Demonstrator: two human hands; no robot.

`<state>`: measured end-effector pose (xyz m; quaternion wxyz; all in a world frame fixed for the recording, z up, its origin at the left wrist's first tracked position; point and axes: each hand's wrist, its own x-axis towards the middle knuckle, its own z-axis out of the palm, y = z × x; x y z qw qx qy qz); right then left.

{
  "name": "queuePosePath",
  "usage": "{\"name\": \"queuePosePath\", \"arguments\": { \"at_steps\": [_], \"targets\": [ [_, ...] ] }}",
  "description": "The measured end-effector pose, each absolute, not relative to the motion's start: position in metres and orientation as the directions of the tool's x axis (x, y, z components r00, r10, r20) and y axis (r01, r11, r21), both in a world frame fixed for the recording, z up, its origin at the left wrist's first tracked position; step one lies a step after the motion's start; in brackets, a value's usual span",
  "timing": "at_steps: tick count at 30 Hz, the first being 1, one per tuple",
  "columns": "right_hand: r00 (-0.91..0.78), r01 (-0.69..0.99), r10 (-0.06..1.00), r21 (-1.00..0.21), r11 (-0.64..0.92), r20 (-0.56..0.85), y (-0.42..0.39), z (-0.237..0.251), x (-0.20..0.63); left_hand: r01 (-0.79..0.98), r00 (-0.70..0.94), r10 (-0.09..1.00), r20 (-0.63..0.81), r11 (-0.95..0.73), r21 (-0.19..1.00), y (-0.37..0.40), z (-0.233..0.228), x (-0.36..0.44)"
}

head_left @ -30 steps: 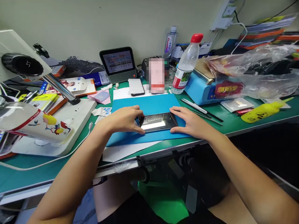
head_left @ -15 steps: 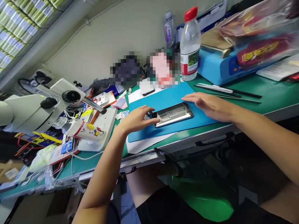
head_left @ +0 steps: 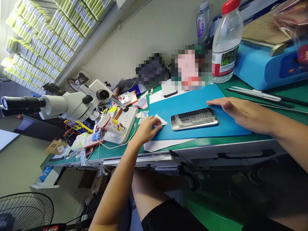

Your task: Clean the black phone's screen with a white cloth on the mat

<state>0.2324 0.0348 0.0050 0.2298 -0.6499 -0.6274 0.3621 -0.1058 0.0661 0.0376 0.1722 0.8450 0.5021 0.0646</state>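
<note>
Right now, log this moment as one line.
left hand: on white slip at blue mat edge | right hand: flat on mat | phone: untouched between

Bright, even light fills the workbench scene, with only soft, faint shadows under the forearms and the bench's near edge. The phone [head_left: 194,118] on the blue mat [head_left: 192,102] mirrors a striped ceiling fixture as glare across its glass. Wide-angle distortion bends the shelves at far left and tilts the whole scene. Two patches at the far wall are pixelated. The plastic bag [head_left: 291,12] at far right is smeared by motion blur; the floor below the bench falls dim.
</note>
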Motion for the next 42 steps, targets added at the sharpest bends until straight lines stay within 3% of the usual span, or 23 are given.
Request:
{"name": "queuePosePath", "arguments": {
  "at_steps": [10, 19, 33, 36, 42],
  "targets": [
    [-0.139, 0.661, 0.983, -0.750, 0.000, -0.123, 0.045, -0.011, 0.244, 0.768, 0.559, 0.827, -0.060, -0.489, 0.413, 0.076, 0.049, -0.077],
    [-0.154, 0.620, 0.983, -0.785, 0.016, -0.102, 0.039, -0.006, 0.245, 0.751, 0.625, 0.770, -0.126, -0.550, 0.364, 0.084, 0.053, -0.036],
    [-0.089, 0.440, 0.989, -0.895, -0.069, -0.120, 0.027, 0.002, 0.240, 0.615, 0.764, 0.637, -0.102, -0.671, 0.415, 0.084, 0.043, 0.074],
    [-0.098, 0.481, 0.986, -0.874, -0.071, -0.134, 0.030, 0.002, 0.242, 0.591, 0.767, 0.640, -0.045, -0.679, 0.436, 0.088, 0.047, 0.073],
    [-0.113, 0.526, 0.982, -0.847, -0.069, -0.150, 0.038, -0.007, 0.248, 0.605, 0.604, 0.745, 0.282, -0.659, 0.446, 0.095, 0.063, 0.011]
  ]
}}
